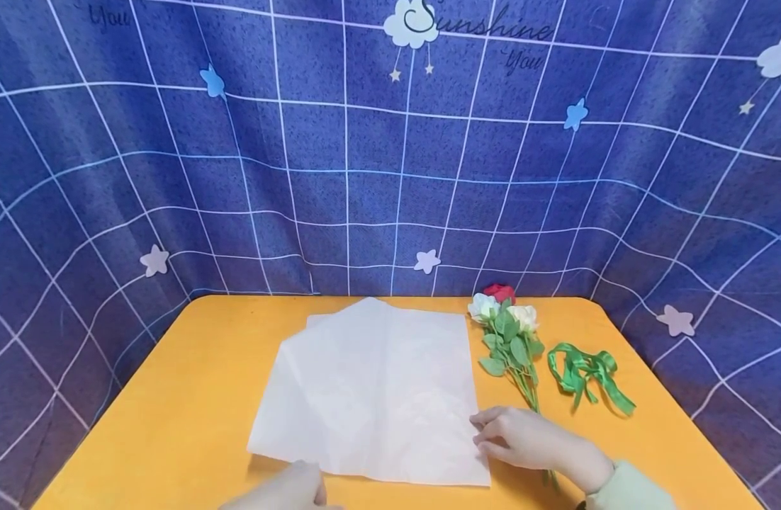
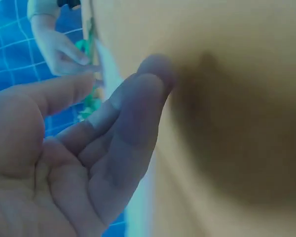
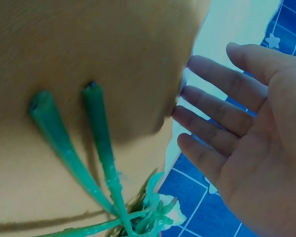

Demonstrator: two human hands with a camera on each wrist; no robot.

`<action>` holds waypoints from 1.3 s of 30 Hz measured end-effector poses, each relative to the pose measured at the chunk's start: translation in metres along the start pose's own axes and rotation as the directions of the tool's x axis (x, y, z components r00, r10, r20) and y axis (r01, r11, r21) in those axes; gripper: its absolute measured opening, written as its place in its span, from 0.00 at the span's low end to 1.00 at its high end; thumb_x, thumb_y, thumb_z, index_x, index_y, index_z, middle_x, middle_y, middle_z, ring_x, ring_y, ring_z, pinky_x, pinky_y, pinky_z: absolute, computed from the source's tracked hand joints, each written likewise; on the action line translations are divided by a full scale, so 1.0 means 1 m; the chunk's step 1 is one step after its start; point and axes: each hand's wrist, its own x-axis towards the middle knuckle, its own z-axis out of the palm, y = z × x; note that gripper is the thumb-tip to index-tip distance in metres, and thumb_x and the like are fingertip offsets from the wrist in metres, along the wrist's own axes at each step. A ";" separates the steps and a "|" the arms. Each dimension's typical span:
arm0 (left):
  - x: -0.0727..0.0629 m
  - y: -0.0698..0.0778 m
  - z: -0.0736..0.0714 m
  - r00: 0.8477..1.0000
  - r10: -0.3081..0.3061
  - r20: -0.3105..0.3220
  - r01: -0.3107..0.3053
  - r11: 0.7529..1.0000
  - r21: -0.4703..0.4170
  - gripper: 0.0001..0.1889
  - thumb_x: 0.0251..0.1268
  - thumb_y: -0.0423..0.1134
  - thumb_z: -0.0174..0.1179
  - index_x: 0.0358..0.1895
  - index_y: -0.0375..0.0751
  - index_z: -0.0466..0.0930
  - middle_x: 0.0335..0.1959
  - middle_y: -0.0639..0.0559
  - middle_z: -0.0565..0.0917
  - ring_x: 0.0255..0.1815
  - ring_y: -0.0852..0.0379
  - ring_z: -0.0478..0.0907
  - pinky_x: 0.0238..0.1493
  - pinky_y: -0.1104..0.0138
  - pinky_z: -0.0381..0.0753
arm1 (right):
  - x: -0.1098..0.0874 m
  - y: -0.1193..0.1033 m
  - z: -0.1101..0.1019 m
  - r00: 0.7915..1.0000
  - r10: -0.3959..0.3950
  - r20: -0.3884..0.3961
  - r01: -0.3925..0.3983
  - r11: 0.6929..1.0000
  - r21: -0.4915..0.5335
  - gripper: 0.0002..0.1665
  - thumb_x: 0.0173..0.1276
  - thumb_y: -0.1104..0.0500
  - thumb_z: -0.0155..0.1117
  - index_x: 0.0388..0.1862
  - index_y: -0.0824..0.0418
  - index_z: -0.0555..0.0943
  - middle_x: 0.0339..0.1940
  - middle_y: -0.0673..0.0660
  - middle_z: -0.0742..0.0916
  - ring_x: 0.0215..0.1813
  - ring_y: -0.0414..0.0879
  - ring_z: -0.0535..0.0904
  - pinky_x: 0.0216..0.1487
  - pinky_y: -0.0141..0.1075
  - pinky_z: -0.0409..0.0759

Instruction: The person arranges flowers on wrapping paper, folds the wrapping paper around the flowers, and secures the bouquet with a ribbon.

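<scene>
White sheets of wrapping paper (image 1: 378, 404) lie on the orange table, partly overlapping, the upper one set askew with a corner at the back. My right hand (image 1: 524, 435) rests at the paper's right edge, its fingertips right at the border; the right wrist view shows its fingers (image 3: 222, 84) spread and fairly straight. Just below the front edge of the paper is my left hand (image 1: 285, 489), partly cut off by the frame. Its fingers (image 2: 138, 113) are gently bent, with nothing between them and the thumb. Beyond the right hand lie artificial roses (image 1: 508, 333), their stems (image 3: 103, 143) passing beside it.
A loose green ribbon (image 1: 585, 372) lies in loops to the right of the roses. The orange table (image 1: 193, 382) has rounded back corners. Behind and around it hangs a blue curtain (image 1: 378, 184) with a white grid, stars and clouds.
</scene>
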 end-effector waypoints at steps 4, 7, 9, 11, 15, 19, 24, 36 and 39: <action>0.013 0.015 -0.016 0.993 0.116 -0.030 -0.110 0.981 0.163 0.18 0.59 0.48 0.63 0.13 0.49 0.73 0.10 0.64 0.70 0.12 0.67 0.64 0.16 0.70 0.66 | 0.004 -0.007 -0.001 0.999 -0.012 -0.050 0.009 0.999 -0.045 0.09 0.68 0.57 0.59 0.39 0.54 0.86 0.49 0.57 0.85 0.50 0.48 0.82 0.46 0.39 0.81; 0.030 0.020 -0.035 0.950 0.304 -0.076 -0.254 0.888 0.384 0.06 0.57 0.42 0.64 0.30 0.43 0.82 0.25 0.59 0.82 0.28 0.64 0.78 0.33 0.68 0.78 | 0.010 -0.015 -0.001 0.994 -0.010 -0.108 0.002 0.997 -0.079 0.10 0.66 0.58 0.60 0.43 0.58 0.86 0.48 0.58 0.85 0.49 0.49 0.82 0.46 0.39 0.81; 0.041 0.020 -0.048 0.918 0.382 -0.105 -0.278 0.812 0.513 0.10 0.54 0.38 0.64 0.39 0.39 0.82 0.36 0.53 0.84 0.40 0.57 0.80 0.45 0.62 0.79 | 0.014 -0.020 0.000 0.990 -0.003 -0.144 -0.012 0.994 -0.105 0.12 0.66 0.58 0.61 0.45 0.59 0.84 0.49 0.60 0.85 0.50 0.51 0.82 0.46 0.40 0.81; 0.053 0.018 -0.060 0.914 0.388 -0.118 -0.250 0.769 0.588 0.19 0.50 0.36 0.66 0.48 0.36 0.79 0.47 0.45 0.82 0.51 0.47 0.77 0.54 0.54 0.75 | 0.018 -0.025 0.003 0.985 0.008 -0.170 -0.030 0.992 -0.126 0.14 0.64 0.58 0.62 0.48 0.60 0.83 0.53 0.62 0.83 0.52 0.53 0.80 0.46 0.41 0.82; 0.078 0.004 -0.076 0.943 0.316 -0.100 -0.183 0.749 0.637 0.35 0.43 0.38 0.72 0.60 0.37 0.72 0.64 0.34 0.69 0.66 0.33 0.62 0.63 0.41 0.61 | 0.023 -0.032 0.012 0.984 -0.010 -0.178 -0.015 0.990 -0.137 0.22 0.62 0.56 0.64 0.55 0.60 0.78 0.60 0.67 0.77 0.57 0.59 0.77 0.47 0.44 0.81; 0.097 -0.013 -0.082 0.971 0.236 -0.036 -0.162 0.764 0.625 0.47 0.36 0.44 0.76 0.67 0.44 0.65 0.72 0.34 0.56 0.72 0.30 0.47 0.67 0.37 0.47 | 0.026 -0.037 0.021 0.989 -0.060 -0.136 0.040 0.989 -0.144 0.29 0.65 0.49 0.62 0.62 0.58 0.73 0.64 0.67 0.74 0.63 0.63 0.71 0.56 0.52 0.75; 0.107 -0.028 -0.082 0.978 0.206 0.034 -0.184 0.775 0.604 0.50 0.34 0.50 0.76 0.69 0.48 0.64 0.73 0.36 0.53 0.73 0.29 0.43 0.64 0.32 0.44 | 0.027 -0.038 0.026 0.996 -0.064 -0.061 0.055 0.990 -0.132 0.28 0.66 0.47 0.59 0.63 0.55 0.73 0.64 0.66 0.74 0.65 0.63 0.69 0.61 0.55 0.69; 0.107 -0.034 -0.075 0.981 0.192 0.034 -0.175 0.789 0.590 0.50 0.34 0.53 0.76 0.68 0.45 0.65 0.72 0.34 0.55 0.70 0.26 0.48 0.66 0.37 0.49 | 0.030 -0.027 0.028 0.998 -0.039 -0.044 0.031 0.984 -0.175 0.23 0.67 0.47 0.58 0.58 0.51 0.78 0.62 0.63 0.77 0.62 0.61 0.73 0.58 0.53 0.73; 0.106 -0.031 -0.072 0.985 0.171 0.019 -0.149 0.794 0.589 0.50 0.34 0.54 0.76 0.68 0.44 0.65 0.72 0.34 0.55 0.70 0.25 0.48 0.64 0.35 0.52 | 0.030 -0.024 0.025 0.999 -0.023 -0.034 0.017 0.986 -0.165 0.22 0.66 0.48 0.59 0.58 0.50 0.78 0.62 0.62 0.77 0.62 0.61 0.73 0.58 0.53 0.73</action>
